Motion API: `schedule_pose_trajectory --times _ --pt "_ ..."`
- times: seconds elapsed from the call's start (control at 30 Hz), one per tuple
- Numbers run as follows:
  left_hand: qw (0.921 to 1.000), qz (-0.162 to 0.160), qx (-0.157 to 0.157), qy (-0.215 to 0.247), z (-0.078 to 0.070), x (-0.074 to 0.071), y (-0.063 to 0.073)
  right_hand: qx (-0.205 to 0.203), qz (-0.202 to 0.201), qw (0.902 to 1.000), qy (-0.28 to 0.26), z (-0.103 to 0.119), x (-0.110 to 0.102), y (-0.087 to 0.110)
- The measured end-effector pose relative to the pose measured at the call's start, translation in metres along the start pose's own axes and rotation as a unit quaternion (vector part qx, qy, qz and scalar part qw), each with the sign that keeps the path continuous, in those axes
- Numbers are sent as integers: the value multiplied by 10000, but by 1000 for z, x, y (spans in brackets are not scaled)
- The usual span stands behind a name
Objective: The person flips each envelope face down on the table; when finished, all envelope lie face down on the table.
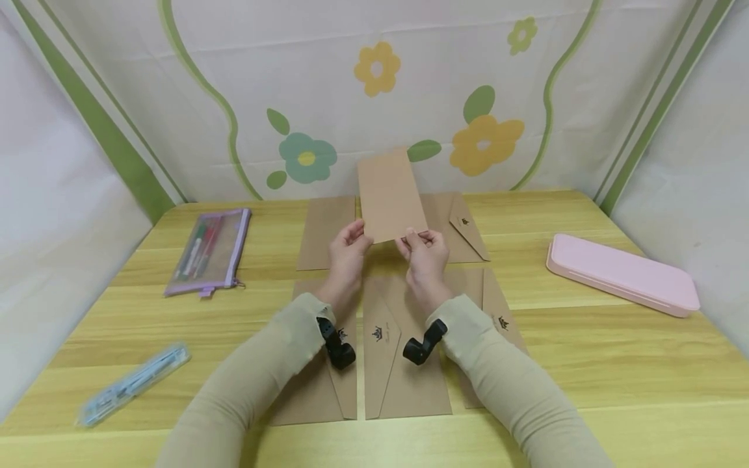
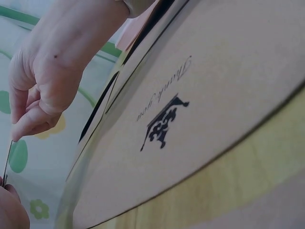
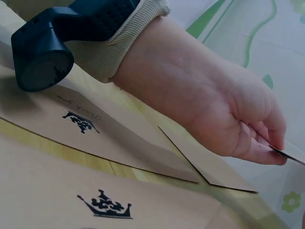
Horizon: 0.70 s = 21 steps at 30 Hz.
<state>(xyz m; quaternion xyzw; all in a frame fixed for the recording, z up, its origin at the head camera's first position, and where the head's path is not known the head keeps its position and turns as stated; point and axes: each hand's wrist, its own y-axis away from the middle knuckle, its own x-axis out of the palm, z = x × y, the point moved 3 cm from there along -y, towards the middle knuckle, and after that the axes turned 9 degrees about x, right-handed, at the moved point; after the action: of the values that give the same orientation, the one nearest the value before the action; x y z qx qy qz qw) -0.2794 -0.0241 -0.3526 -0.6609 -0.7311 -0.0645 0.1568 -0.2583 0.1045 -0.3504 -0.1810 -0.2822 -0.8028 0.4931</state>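
Observation:
Both hands hold up a plain brown paper envelope (image 1: 391,195), tilted over the far part of the table. My left hand (image 1: 349,253) pinches its lower left corner between thumb and fingers. At the lower right corner my right hand (image 1: 426,260) pinches it in the same way, thumb on the near face. In the right wrist view the held envelope (image 3: 294,158) shows only as a thin edge. Below the hands lie several more brown envelopes, one of them the middle front envelope (image 1: 409,383), whose flap bears a black crown (image 2: 166,121) and "Thank you" lettering.
Left on the wooden table (image 1: 251,351) lie a purple-edged mesh pouch (image 1: 207,253) with pens inside and a clear packet (image 1: 134,383) of light blue items. A pink case (image 1: 623,273) sits at the right. Behind hangs a flowered cloth (image 1: 374,117).

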Motion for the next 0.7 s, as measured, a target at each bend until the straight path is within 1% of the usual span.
schedule_pose_trajectory --times 0.1,0.17,0.23,0.27,0.33,0.37,0.43,0.5,0.63,0.67,0.7 --pt "10000 12 -13 -65 -1 -1 0 106 48 9999 26 1 -1 -1" --pt "9999 43 -23 -127 -2 -2 -1 121 169 9996 211 4 -2 -2" --pt "9998 70 -20 -200 -3 -4 -2 88 366 9973 628 8 -3 -3" --pt "9997 78 -6 -238 -4 -5 -3 64 479 9947 910 11 -4 -4" --pt "9995 118 34 -299 -5 -7 -4 23 779 9847 1558 16 -6 -6" --pt "9993 137 52 -333 -5 -8 -5 14 929 9780 1869 18 -8 -7" --pt "9990 209 61 -392 -5 -9 -6 52 1224 9614 2464 23 -12 -10" --pt "9985 299 37 -467 -5 -10 -7 101 1496 9404 3053 27 -15 -13" --pt "9961 475 -53 -736 -3 -13 -8 96 1801 8964 4048 34 -20 -17" --pt "9952 523 -72 -828 -2 -13 -8 75 1851 8870 4230 35 -21 -18" --pt "9941 578 -97 -911 -2 -13 -8 42 1873 8798 4368 36 -21 -19"
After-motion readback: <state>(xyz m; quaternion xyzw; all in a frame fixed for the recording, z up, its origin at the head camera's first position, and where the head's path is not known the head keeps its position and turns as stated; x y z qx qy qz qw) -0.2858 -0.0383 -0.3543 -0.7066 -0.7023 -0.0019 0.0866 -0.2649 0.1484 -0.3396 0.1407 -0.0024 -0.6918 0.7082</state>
